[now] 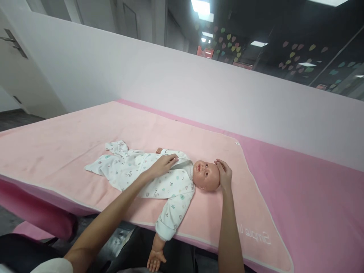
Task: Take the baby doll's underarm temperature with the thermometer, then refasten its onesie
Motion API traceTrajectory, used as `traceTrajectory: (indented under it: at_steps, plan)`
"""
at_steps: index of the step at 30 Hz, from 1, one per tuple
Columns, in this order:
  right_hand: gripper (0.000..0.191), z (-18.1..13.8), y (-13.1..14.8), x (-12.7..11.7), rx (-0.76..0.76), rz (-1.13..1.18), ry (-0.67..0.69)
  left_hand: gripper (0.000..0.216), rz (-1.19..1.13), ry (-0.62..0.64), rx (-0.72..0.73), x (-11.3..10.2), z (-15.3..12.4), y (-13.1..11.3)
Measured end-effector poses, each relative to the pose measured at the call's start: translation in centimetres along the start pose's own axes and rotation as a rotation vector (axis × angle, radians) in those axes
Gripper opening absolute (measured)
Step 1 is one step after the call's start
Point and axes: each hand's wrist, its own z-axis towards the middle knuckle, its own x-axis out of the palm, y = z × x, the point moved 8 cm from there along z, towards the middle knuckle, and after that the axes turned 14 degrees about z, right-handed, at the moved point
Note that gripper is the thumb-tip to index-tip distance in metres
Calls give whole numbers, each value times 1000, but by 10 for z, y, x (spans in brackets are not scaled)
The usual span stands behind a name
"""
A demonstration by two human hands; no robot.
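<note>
A baby doll (206, 175) lies on its back, its head to the right. It wears a white printed romper (159, 184) whose empty-looking legs spread to the left. My left hand (163, 166) is on the front of the romper, fingers closed at the edge of its front flap near the chest. Against the top of the doll's head rests my right hand (225, 173), its fingers curved and slightly apart. One doll arm in its sleeve hangs over the near table edge, the doll's hand (156, 256) bare. The other doll hand (159, 150) shows on the far side.
A light pink blanket (71, 132) with white lettering at the lower right lies over a darker pink surface (307, 182). A white wall (199, 87) with glass above runs behind it. A door (25, 72) stands at the left, and dark objects sit below the near edge.
</note>
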Motion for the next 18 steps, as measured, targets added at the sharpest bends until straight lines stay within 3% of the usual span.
traceTrajectory:
  at_steps: [2, 4, 7, 9, 11, 14, 18]
  plan:
    - [32, -10, 22, 3, -125, -109, -103, 43, -73, 106, 70, -10, 16, 6]
    - [26, -26, 48, 29, -283, -290, -45, 39, -139, 245, 141, -16, 30, 9]
    - [28, -56, 72, 102, -544, -695, 298, 33, -182, 356, 182, -28, 47, 11]
    - [30, -67, 67, 141, -594, -910, 473, 31, -203, 408, 182, -34, 54, 10]
    - [31, -67, 57, 165, -578, -1067, 552, 31, -218, 470, 190, -37, 57, 5]
    - [33, -56, 43, 179, -508, -1200, 560, 33, -185, 501, 219, -39, 57, -2]
    - [32, -57, 44, 174, -504, -1200, 543, 35, -147, 503, 279, -34, 48, -12]
